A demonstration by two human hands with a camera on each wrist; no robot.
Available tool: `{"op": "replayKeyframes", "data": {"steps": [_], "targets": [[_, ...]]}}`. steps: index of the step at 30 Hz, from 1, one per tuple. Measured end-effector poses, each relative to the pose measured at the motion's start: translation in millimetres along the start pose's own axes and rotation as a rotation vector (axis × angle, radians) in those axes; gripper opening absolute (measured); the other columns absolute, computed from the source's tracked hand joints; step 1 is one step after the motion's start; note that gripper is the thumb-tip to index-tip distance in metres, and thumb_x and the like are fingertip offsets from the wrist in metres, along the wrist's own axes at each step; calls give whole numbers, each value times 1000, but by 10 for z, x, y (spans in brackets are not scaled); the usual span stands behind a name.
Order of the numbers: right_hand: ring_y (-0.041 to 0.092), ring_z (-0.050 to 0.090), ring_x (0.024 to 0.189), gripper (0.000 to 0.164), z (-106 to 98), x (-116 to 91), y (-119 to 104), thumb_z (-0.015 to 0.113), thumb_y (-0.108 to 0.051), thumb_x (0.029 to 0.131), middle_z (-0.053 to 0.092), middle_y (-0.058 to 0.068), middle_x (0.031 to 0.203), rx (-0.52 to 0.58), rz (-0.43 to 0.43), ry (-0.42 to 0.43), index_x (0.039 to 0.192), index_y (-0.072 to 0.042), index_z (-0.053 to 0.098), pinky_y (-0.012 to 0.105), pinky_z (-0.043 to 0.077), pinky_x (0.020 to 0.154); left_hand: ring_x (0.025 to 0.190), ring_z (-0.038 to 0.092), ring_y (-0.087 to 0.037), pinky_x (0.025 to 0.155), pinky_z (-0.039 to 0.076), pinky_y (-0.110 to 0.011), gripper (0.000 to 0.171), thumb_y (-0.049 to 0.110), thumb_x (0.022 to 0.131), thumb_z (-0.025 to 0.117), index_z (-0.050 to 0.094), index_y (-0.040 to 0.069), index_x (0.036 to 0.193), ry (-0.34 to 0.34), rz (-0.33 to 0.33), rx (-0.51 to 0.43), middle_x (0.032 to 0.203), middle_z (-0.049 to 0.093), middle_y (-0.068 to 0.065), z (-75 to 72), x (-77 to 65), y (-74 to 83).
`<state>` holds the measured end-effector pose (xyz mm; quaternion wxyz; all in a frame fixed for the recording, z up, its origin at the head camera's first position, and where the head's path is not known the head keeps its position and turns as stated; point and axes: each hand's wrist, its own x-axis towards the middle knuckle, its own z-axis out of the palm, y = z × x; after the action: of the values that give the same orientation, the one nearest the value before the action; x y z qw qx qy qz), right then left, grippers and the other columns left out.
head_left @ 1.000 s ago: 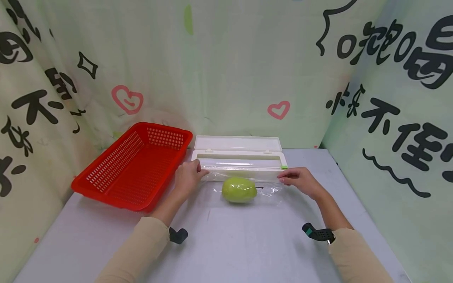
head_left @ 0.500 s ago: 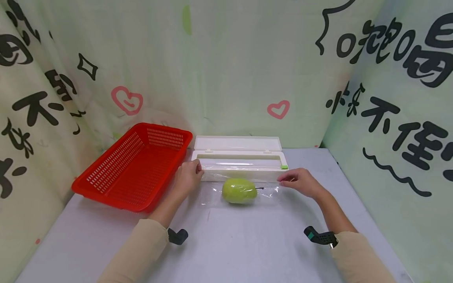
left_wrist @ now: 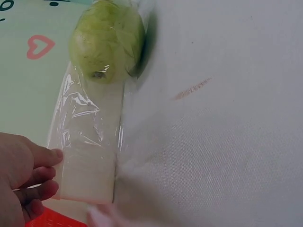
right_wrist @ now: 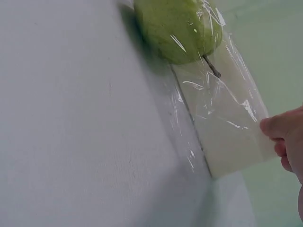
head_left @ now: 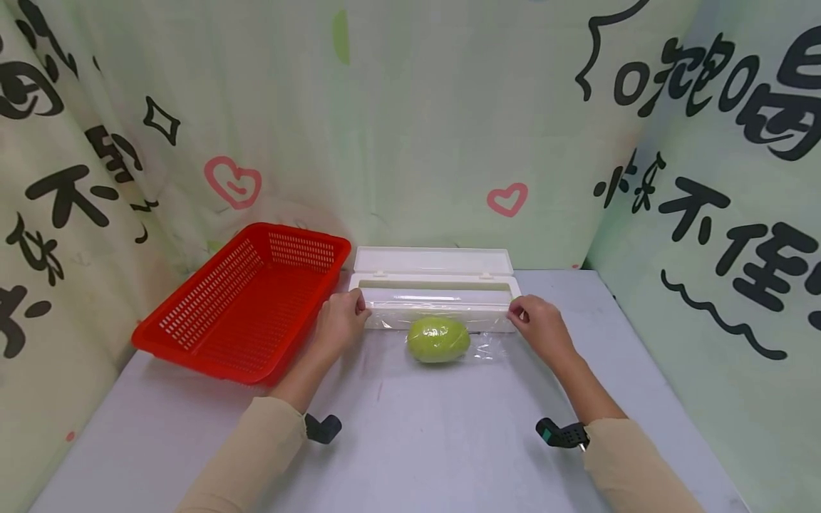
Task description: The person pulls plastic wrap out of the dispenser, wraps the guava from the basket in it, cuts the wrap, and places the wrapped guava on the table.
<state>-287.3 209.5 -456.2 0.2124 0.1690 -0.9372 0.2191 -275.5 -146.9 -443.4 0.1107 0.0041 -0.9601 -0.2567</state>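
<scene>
A green pear [head_left: 439, 340] lies in front of a white cling film dispenser [head_left: 431, 259], whose lid is raised. Clear cling film [right_wrist: 208, 101] runs from the dispenser over the pear, creased and shiny around the stem. My left hand [head_left: 340, 320] pinches the film between thumb and fingers at the dispenser's left front corner. At the right front corner, my right hand [head_left: 541, 328] pinches the film's other side. Both wrist views show the film stretching from the fingers to the pear, across the dispenser's pale front face [left_wrist: 90, 175].
To the left, a red plastic basket [head_left: 240, 313] with slotted walls stands close beside my left forearm. Everything rests on a white-covered table [head_left: 436, 442]. A printed curtain [head_left: 417, 142] hangs behind it and along both sides.
My right hand has shifted slightly up and pinches the film afresh. The film's front part has drawn back toward the dispenser, and the pear has shifted slightly, its stem now less visible.
</scene>
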Motion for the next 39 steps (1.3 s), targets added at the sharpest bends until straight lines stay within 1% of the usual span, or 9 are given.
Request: {"op": "replayKeyframes", "data": {"steps": [6, 12, 15, 18, 21, 25, 30, 35, 39], "targets": [[28, 56, 85, 31, -19, 60, 7, 82, -9, 75, 59, 14, 94, -60, 4, 68, 97, -2, 62, 41, 51, 70, 63, 53, -17, 56, 47, -23, 19, 21, 82, 77, 60, 13, 82, 8, 1, -1, 68, 61, -4, -22, 0, 11], [40, 47, 117, 68, -58, 90, 143, 84, -27, 74, 48, 22, 131, -73, 143, -5, 128, -3, 51, 55, 49, 90, 64, 54, -17, 58, 49, -23, 18, 22, 83, 76, 60, 14, 83, -11, -20, -20, 70, 62, -3, -41, 5, 4], [43, 42, 125, 76, -57, 80, 204, 84, -30, 74, 42, 23, 140, -12, 187, -58, 134, -4, 46, 60, 45, 97, 64, 55, -18, 58, 48, -23, 17, 22, 83, 76, 61, 14, 84, -23, -27, -27, 71, 62, -4, -43, 4, 2], [43, 40, 128, 78, -41, 59, 197, 85, -30, 73, 42, 23, 143, 55, 172, -84, 134, -3, 46, 62, 41, 102, 65, 54, -17, 58, 48, -25, 17, 23, 82, 76, 62, 15, 84, -16, -2, -5, 71, 62, -2, -25, -6, 11], [41, 40, 131, 77, -9, 63, 107, 86, -30, 70, 44, 21, 143, 106, 115, -78, 133, -3, 49, 62, 38, 105, 74, 56, -18, 67, 50, -29, 17, 25, 81, 77, 64, 16, 86, 11, 106, 25, 78, 64, -1, 11, -16, 46], [38, 40, 134, 75, 65, 104, -82, 86, -33, 70, 46, 17, 144, 115, 10, -79, 131, -7, 52, 60, 36, 107, 95, 58, -21, 85, 48, -38, 14, 25, 83, 75, 68, 15, 90, 36, 331, 14, 93, 65, -2, 79, -22, 117], [32, 41, 135, 59, 112, 120, -245, 86, -28, 71, 51, 12, 141, 135, -127, -74, 122, -9, 62, 60, 38, 105, 100, 60, -20, 85, 44, -39, 8, 16, 88, 67, 73, 15, 92, -31, 539, -64, 96, 70, 1, 148, -63, 185], [33, 36, 141, 35, 75, 108, -325, 83, -21, 75, 54, 8, 139, 178, -160, -146, 107, -11, 71, 62, 36, 107, 106, 59, -16, 93, 43, -42, 14, 28, 89, 68, 74, 20, 100, -180, 610, -69, 105, 71, 5, 160, -111, 213], [36, 33, 142, 15, 88, 93, -388, 80, -16, 77, 56, 7, 139, 164, -196, -219, 91, -14, 76, 63, 33, 109, 104, 60, -15, 95, 43, -43, 11, 28, 87, 71, 74, 23, 97, -236, 633, -50, 101, 71, 7, 170, -117, 208]]}}
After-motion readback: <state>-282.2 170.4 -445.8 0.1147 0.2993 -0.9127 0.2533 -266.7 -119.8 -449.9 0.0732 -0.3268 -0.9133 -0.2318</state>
